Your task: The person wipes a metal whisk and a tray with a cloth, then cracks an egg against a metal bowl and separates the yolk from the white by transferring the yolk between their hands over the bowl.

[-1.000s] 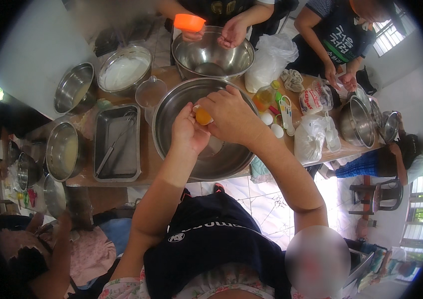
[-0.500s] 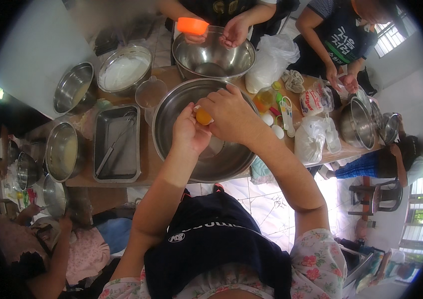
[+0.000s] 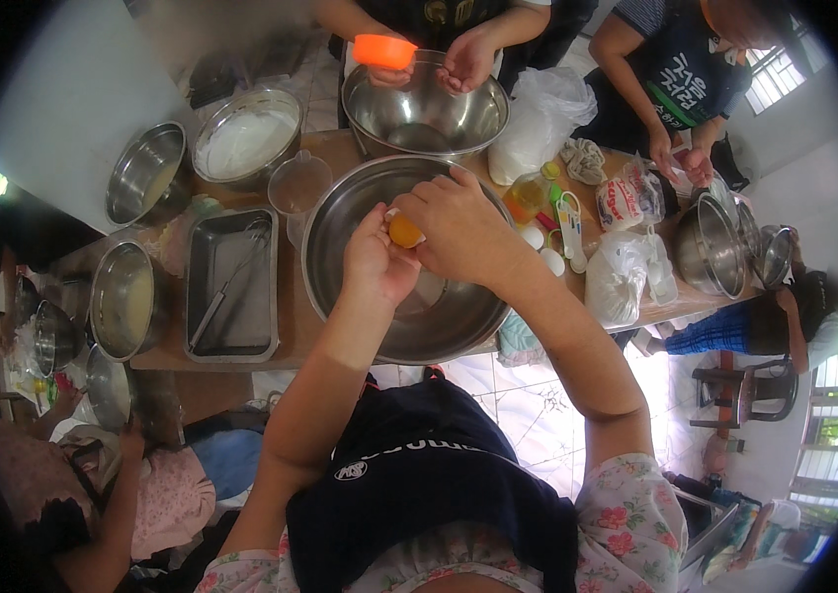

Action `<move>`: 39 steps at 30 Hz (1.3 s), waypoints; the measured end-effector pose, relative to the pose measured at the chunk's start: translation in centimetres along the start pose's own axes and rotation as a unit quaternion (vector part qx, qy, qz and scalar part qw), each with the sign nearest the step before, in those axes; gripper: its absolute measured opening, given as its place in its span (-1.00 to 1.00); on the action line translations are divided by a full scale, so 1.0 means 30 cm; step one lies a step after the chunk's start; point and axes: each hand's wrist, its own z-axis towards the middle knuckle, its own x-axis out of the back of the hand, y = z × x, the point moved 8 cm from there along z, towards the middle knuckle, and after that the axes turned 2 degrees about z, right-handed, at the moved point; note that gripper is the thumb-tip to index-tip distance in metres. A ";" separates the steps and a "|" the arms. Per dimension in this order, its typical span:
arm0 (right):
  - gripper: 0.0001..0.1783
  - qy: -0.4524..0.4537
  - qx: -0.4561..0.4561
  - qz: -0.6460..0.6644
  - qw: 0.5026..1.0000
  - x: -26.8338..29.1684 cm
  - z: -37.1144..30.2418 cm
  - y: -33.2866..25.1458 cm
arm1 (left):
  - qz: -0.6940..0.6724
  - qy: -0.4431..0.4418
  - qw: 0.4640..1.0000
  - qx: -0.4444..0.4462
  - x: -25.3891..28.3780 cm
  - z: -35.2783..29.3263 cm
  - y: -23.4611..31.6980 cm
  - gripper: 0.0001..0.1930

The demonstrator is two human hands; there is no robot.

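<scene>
Over a large steel bowl (image 3: 325,296), both my hands are close together around a cracked egg (image 3: 404,231). Its round orange yolk shows between them, with a bit of pale shell at its edge. My left hand (image 3: 377,259) cups the egg from the left, palm turned up. My right hand (image 3: 459,222) closes over it from the right, its fingers bent, hiding part of the shell. Two whole white eggs (image 3: 551,262) lie on the table just right of the bowl.
A steel baking pan (image 3: 231,336) with a whisk (image 3: 226,289) stands left, near several steel bowls (image 3: 125,301). Across the table a person's hand holds an orange cup (image 3: 384,51) over another bowl (image 3: 379,114). Plastic bags (image 3: 619,277), bottles and measuring spoons (image 3: 570,232) crowd the right.
My hands and the egg keep almost the same place and pose. Only slight shifts of the whole view show.
</scene>
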 end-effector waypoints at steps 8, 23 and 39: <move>-0.55 0.009 0.008 0.010 1.000 0.002 0.002 -0.004 | -0.007 -0.011 1.000 0.003 -0.002 -0.002 0.006 -0.75; -0.68 0.035 0.033 0.002 0.999 0.013 -0.010 -0.020 | -0.005 -0.020 1.000 -0.010 -0.009 -0.022 0.013 -0.74; -0.67 0.038 0.043 -0.007 0.998 0.016 -0.009 -0.036 | -0.002 -0.022 1.000 -0.014 -0.009 -0.038 0.022 -0.75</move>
